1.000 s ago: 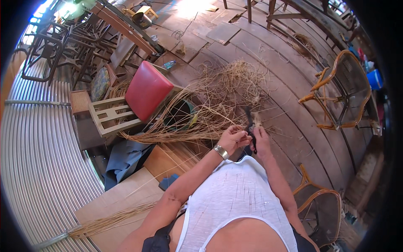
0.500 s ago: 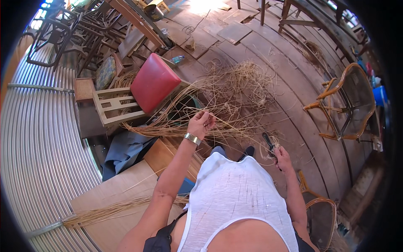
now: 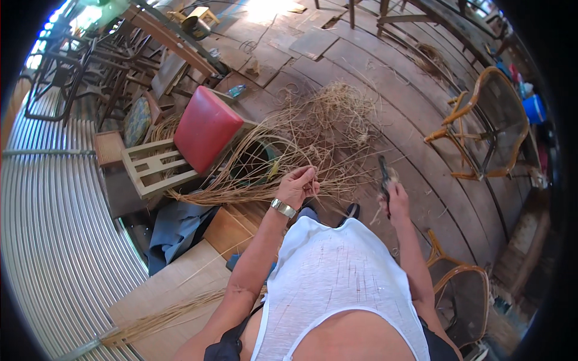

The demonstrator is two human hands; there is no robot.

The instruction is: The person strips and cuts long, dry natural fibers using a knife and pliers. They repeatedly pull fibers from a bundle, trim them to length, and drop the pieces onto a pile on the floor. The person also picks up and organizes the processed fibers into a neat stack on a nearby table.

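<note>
Since 0.5 s ago: left hand (image 3: 296, 185) has slid a bit toward the middle of the floor, right hand (image 3: 394, 201) has risen w/ the knife (image 3: 383, 180); a sec ago both hands were together over the strands.

Floor (image 3: 373, 108): wood planks, carries everything. Corrugated sheet (image 3: 54, 240) runs along its left edge. Reed pile (image 3: 313, 138): big loose tangle mid-floor, long strands fanning out toward the left edge. Cane chair (image 3: 487, 120) by the right edge, well apart from the pile. Pale wood chair (image 3: 156, 168) lies tipped over, its red cushion (image 3: 206, 127) touching the pile's left side. Blue cloth (image 3: 174, 225) just below that chair. Second reed bundle (image 3: 162, 319) lies on a pale board nr the floor's lower-left corner.

Left hand: grip clenched on a few reed strands at the pile's near edge, wristwatch (image 3: 283, 208) on. Right hand: grip clenched round the dark knife, blade up, off to the pile's right, not touching it.
</note>
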